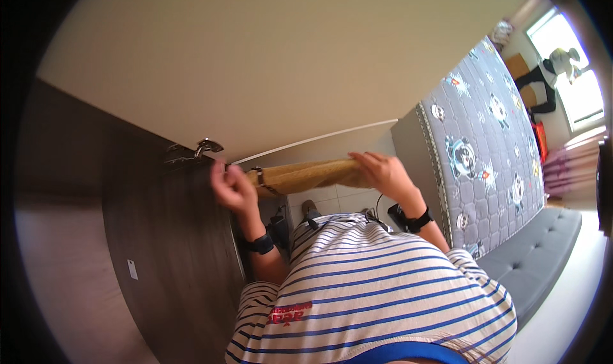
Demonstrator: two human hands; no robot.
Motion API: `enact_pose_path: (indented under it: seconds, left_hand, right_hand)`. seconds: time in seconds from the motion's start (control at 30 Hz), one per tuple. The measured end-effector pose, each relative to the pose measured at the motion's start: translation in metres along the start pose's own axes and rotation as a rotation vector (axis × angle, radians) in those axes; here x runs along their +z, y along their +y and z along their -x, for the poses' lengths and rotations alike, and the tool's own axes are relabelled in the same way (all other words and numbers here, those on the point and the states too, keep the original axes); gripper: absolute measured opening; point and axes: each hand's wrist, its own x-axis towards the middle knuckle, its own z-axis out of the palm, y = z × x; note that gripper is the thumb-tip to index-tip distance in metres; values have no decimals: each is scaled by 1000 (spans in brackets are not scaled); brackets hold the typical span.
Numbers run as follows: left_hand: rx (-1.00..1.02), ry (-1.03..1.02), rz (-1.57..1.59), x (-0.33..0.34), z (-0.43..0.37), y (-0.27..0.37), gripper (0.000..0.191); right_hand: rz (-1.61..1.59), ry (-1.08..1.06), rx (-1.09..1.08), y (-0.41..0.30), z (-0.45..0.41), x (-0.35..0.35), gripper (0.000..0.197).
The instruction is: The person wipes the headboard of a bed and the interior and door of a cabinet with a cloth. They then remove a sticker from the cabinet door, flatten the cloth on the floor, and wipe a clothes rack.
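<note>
My left hand, blurred and loosely curled, is by the left end of a long yellow-brown piece. Whether this piece is a cloth or a panel I cannot tell. A dark metal fitting sits near its left end. Over its right end lie the fingers of my right hand, the thumb hidden. Just above my left hand, a metal cabinet hinge joins a large beige panel to a dark wood-grain panel.
At the right stands a bed with a grey panda-print quilted mattress and a grey tufted bench along it. A figure, person or large toy, is by the window. Below my hands, floor tiles and a shoe show.
</note>
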Motion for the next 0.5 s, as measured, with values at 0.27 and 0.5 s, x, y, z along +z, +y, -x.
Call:
enact_pose_path:
  seconds: [0.27, 0.5]
  left_hand:
    - [31, -1314, 100, 54, 56, 63, 34]
    - [-262, -1226, 264, 69, 66, 58, 40]
  right_hand:
    - [50, 283, 309, 80, 34, -19, 21]
    - [9, 523, 424, 118, 17, -17, 17]
